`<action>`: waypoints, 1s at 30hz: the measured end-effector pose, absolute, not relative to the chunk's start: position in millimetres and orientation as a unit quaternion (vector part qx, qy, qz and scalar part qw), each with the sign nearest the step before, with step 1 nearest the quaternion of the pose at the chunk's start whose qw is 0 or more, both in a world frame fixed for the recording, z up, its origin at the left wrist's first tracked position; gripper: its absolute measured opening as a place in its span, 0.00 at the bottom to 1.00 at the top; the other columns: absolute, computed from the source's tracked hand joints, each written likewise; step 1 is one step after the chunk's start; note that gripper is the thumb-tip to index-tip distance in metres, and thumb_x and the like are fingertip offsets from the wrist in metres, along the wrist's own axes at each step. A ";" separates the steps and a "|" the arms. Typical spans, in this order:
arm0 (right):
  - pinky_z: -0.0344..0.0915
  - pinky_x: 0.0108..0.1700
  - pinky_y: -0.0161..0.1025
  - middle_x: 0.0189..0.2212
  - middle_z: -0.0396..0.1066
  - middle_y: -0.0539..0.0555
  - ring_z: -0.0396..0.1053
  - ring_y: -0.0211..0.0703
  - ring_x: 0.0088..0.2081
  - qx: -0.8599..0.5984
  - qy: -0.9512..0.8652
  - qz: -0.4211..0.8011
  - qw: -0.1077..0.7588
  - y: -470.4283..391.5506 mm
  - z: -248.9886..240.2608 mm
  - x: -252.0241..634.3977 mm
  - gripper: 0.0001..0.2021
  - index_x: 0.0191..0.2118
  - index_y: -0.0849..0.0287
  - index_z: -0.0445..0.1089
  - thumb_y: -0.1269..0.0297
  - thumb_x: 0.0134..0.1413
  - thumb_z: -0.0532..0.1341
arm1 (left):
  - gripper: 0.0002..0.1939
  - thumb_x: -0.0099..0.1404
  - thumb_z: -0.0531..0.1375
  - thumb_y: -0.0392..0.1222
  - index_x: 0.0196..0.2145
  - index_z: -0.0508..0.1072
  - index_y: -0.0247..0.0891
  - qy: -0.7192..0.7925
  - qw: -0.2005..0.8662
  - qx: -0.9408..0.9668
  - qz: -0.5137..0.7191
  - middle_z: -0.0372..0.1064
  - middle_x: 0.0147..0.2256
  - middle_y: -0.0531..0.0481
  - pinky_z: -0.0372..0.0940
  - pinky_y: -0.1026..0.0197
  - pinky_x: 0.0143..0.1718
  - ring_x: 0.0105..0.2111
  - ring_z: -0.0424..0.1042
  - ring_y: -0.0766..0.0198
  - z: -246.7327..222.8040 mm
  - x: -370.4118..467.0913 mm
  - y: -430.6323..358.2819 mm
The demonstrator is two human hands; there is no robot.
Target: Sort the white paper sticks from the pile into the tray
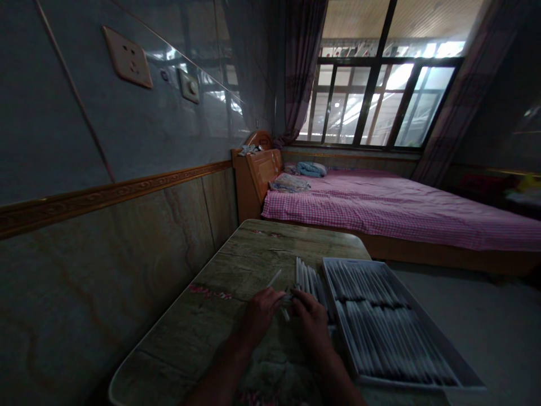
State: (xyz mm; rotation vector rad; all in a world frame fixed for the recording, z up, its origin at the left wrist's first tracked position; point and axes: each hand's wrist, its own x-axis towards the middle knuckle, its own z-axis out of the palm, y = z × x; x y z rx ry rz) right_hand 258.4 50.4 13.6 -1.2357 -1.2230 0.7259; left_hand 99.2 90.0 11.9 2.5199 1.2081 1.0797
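Note:
Above the table, my left hand [262, 310] is closed in a pinch, with a thin white pen-like stick [274, 278] poking up from its fingers. Just to the right, my right hand [310, 316] is also closed, its fingertips almost meeting those of the left. A short white piece [286, 314] shows below the fingertips; which hand has it I cannot tell. What the right fingers pinch is small and dark. A row of white sticks [305, 275] lies beyond and beside my right hand. Right of them, a white tray [355, 375] holds many similar sticks in two rows.
The wood-patterned table [203, 332] has rounded corners and runs along a tiled wall [169, 242] on the left. Past its far edge stands a bed [359, 208] with a pink checked sheet and a wooden headboard [257, 175]. Floor [439, 293] shows to the right.

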 end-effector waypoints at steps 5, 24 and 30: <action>0.70 0.43 0.42 0.39 0.77 0.57 0.74 0.48 0.41 -0.539 -0.550 0.282 0.573 50.1 11.9 260.3 0.14 0.41 0.57 0.78 0.61 0.52 0.59 | 0.12 0.69 0.52 0.39 0.42 0.76 0.44 0.390 0.061 0.848 0.353 0.75 0.34 0.50 0.69 0.62 0.40 0.35 0.74 0.64 12.9 96.7 89.8; 0.65 0.38 0.34 0.34 0.74 0.52 0.71 0.41 0.35 -0.563 -0.669 0.175 0.454 42.2 23.1 270.4 0.10 0.40 0.57 0.70 0.61 0.60 0.54 | 0.10 0.69 0.54 0.37 0.42 0.75 0.43 0.368 0.057 0.870 0.323 0.75 0.35 0.51 0.69 0.61 0.40 0.36 0.75 0.63 5.6 95.6 92.6; 0.56 0.29 0.33 0.24 0.70 0.52 0.67 0.39 0.27 -0.594 -0.712 0.031 0.373 44.0 7.6 271.6 0.16 0.29 0.56 0.69 0.61 0.65 0.49 | 0.09 0.68 0.55 0.36 0.40 0.75 0.43 0.350 0.036 0.884 0.309 0.74 0.33 0.51 0.68 0.63 0.37 0.34 0.74 0.64 7.5 97.6 87.8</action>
